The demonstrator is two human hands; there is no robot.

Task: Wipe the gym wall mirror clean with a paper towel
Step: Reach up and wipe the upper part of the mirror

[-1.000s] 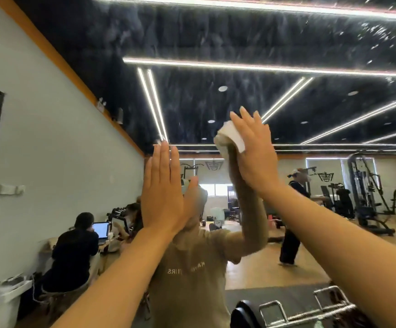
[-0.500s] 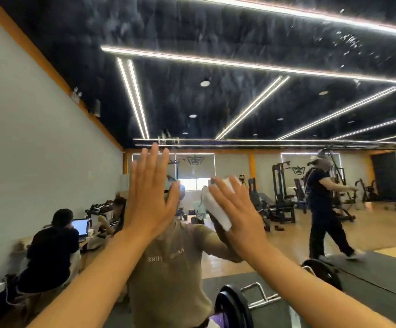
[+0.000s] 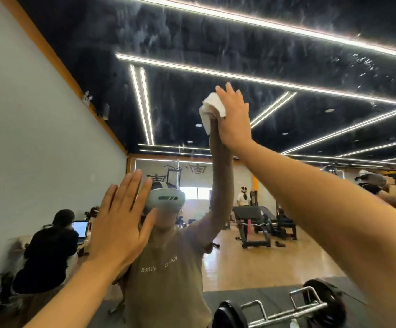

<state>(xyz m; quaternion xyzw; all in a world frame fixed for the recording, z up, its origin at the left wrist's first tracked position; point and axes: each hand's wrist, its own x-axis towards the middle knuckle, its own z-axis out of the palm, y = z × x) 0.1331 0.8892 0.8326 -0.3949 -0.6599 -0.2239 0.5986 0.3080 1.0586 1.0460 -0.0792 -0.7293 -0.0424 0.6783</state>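
right hand (image 3: 236, 119) risen higher, flat grip pressing paper towel (image 3: 212, 110) on mirror (image 3: 286, 55), left hand (image 3: 118, 223) flat, released

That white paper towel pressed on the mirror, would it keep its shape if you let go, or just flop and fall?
Probably flop. The paper towel looks soft and crumpled, folding around the edge of the right hand, so it is likely limp and light. Only flat fingers seem to pin it to the mirror; released, it would likely drop, unless dampness makes it cling.
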